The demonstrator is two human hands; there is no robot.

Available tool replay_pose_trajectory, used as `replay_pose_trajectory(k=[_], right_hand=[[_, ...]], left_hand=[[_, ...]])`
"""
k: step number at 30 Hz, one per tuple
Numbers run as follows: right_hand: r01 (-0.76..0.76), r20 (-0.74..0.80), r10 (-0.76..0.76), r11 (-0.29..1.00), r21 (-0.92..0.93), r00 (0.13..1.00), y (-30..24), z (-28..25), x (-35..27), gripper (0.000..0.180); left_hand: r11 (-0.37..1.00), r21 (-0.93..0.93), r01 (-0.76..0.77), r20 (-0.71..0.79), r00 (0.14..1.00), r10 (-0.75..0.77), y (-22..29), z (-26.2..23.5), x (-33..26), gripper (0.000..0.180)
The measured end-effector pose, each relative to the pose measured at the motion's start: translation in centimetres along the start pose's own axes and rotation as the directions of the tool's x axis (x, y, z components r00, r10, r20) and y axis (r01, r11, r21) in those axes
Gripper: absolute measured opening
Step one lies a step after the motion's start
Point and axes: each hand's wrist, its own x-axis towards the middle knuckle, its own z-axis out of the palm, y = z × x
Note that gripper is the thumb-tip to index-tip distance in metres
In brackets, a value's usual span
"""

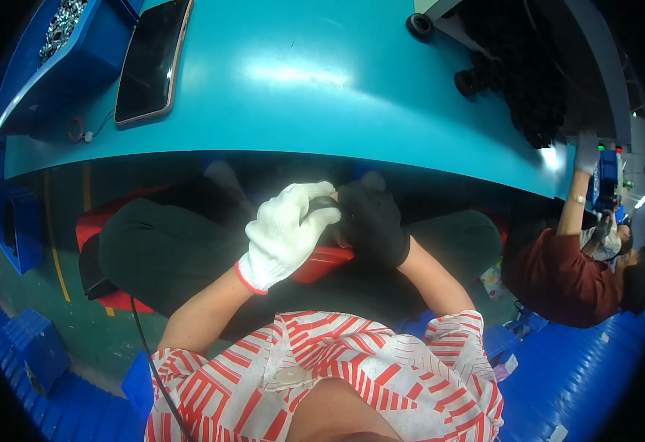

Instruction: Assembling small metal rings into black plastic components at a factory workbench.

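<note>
A blue bin (79, 44) and a dark phone (152, 62) sit on the teal counter (322, 81). Below its edge, over the lap, the white-gloved left hand (287, 234) and black-gloved right hand (372, 221) both close around a small dark part (324, 203) above a red object (324, 263).

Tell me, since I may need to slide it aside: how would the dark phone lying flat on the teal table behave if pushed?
The phone looks like a thin, rigid slab, so it should stay stiff. It lies flat on the glossy table, so it would probably slide easily, not roll or tip. Its glassy face may be slippery and fragile near the edge.
</note>
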Motion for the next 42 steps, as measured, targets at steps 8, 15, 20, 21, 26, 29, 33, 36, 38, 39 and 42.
replay_pose_trajectory(k=[8, 15, 20, 21, 26, 29, 33, 36, 38, 39, 42], right_hand=[[-0.22, 0.044, 0.215, 0.959, 0.179, 0.976, -0.8, -0.8, 1.0, 0.032], [-0.106, 0.03, 0.104, 0.991, 0.08, 0.994, -1.0, -1.1, 1.2, 0.03], [-0.253, 0.117, 0.234, 0.949, 0.191, 0.965, -0.2, -1.2, 1.3, 0.022], [-0.257, 0.116, 0.238, 0.948, 0.19, 0.964, 0.0, -1.1, 1.3, 0.022], [-0.625, 0.363, 0.524, 0.508, 0.593, 0.77, -0.1, -1.9, 1.3, 0.023], [-0.515, 0.277, 0.434, 0.721, 0.464, 0.857, -0.2, -1.9, 1.6, 0.026], [-0.223, 0.153, 0.207, 0.97, 0.097, 0.966, 0.6, -0.1, 0.2, 0.028], [-0.191, 0.138, 0.182, 0.98, 0.057, 0.974, 0.3, -0.1, 0.4, 0.031], [-0.069, 0.043, 0.068, 0.998, 0.007, 0.997, -0.2, -0.2, 0.8, 0.036], [-0.068, 0.044, 0.068, 0.998, 0.008, 0.997, -0.2, -0.1, 0.7, 0.036], [-0.048, 0.041, 0.048, 0.999, -0.016, 0.998, -0.4, 0.1, 0.6, 0.037]], left_hand=[[0.98, 0.061, 0.187, 0.04, 0.981, -0.19, -0.2, -0.3, 0.3, 0.022], [0.942, -0.204, 0.267, -0.001, 0.962, -0.273, -0.6, 0.2, 0.8, 0.021], [0.941, -0.202, 0.273, 0.145, 0.958, -0.246, -2.1, -0.1, 1.2, 0.025], [0.967, -0.174, 0.188, 0.102, 0.98, -0.173, -2.0, 0.1, 1.1, 0.026], [0.636, -0.602, 0.483, 0.213, 0.864, -0.455, -1.2, -0.3, 1.3, 0.026], [0.471, -0.735, 0.487, 0.228, 0.833, -0.505, -2.6, 0.0, 0.8, 0.025], [0.55, -0.655, 0.517, 0.241, 0.834, -0.497, -2.4, 0.4, 0.6, 0.022], [0.794, -0.353, 0.495, 0.19, 0.869, -0.457, -2.9, 0.3, 0.6, 0.02], [0.891, -0.119, 0.438, 0.152, 0.895, -0.419, -2.9, 0.3, 0.4, 0.019], [0.902, -0.048, 0.428, 0.119, 0.899, -0.421, -2.4, 0.4, 0.4, 0.02], [0.911, -0.044, 0.41, 0.082, 0.91, -0.405, -3.0, 0.6, 0.2, 0.019]])
